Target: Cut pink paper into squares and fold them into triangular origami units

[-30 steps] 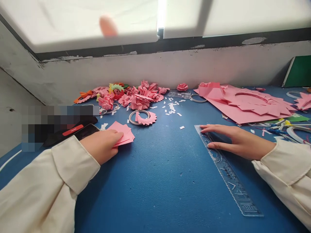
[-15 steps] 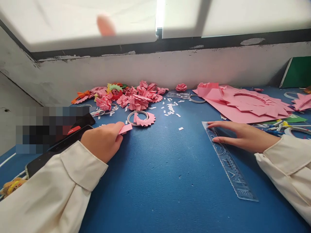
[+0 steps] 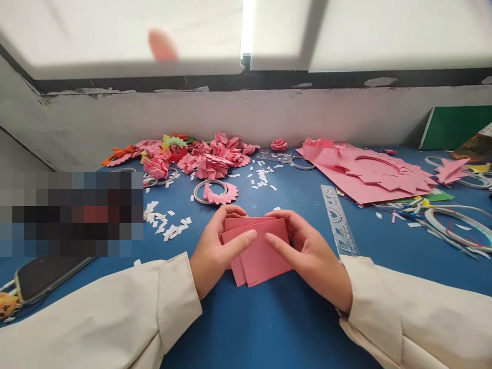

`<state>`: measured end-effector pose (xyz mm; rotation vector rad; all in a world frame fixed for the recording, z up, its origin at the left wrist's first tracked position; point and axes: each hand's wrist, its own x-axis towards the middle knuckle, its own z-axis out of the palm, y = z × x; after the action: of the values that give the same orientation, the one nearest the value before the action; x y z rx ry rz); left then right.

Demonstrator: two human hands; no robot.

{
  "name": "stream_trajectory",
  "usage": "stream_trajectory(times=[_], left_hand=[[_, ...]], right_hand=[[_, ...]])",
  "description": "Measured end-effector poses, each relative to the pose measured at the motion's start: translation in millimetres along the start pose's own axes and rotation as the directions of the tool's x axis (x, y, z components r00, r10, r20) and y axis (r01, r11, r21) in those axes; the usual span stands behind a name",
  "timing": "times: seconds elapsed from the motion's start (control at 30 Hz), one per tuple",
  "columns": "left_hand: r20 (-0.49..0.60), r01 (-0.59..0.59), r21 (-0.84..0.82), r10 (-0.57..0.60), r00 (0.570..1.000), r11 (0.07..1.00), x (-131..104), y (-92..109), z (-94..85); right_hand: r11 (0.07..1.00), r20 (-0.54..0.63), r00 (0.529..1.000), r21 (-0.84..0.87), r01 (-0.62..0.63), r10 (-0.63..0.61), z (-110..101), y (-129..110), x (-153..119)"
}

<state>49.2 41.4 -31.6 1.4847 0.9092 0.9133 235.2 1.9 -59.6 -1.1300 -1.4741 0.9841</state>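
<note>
Above the near part of the blue table (image 3: 249, 333), a few pink sheets (image 3: 267, 256) are btwn both hands, edges unaligned. L hand (image 3: 213, 256) grasps their L side: thumb on the front face, other fingers behind, partly hidden. R hand (image 3: 319, 264) grips the R side likewise, thumb on front, rest tucked behind. Clear ruler (image 3: 338, 220) lies just beyond R wrist, near end hidden by sleeve. Farther back: pale ring (image 3: 196, 193) w/ pointed pink paper (image 3: 226, 193), loose white scraps (image 3: 177, 231) & folded pink pile (image 3: 215, 165). Phone (image 3: 49, 277) lies far L, partly blurred out.
</note>
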Motion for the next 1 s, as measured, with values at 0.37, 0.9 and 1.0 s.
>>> stream_trajectory(times=[0.37,0.9,1.0], left_hand=[[0.093,-0.020,0.035,0.017,0.996,0.999,-10.4,3.0,6.3],[0.169,-0.051,0.112,0.031,0.985,0.992,-13.5,-2.7,3.6],[0.205,-0.066,0.150,0.034,0.978,0.986,-11.4,-1.5,4.5]], right_hand=[[0.995,-0.038,0.995,-0.004,0.096,-0.096,-10.5,-5.2,-7.4],[0.997,0.111,0.994,-0.080,0.011,-0.003,-16.1,-12.7,-0.3],[0.995,0.106,0.994,-0.101,-0.003,0.014,-18.6,-11.1,1.7]])
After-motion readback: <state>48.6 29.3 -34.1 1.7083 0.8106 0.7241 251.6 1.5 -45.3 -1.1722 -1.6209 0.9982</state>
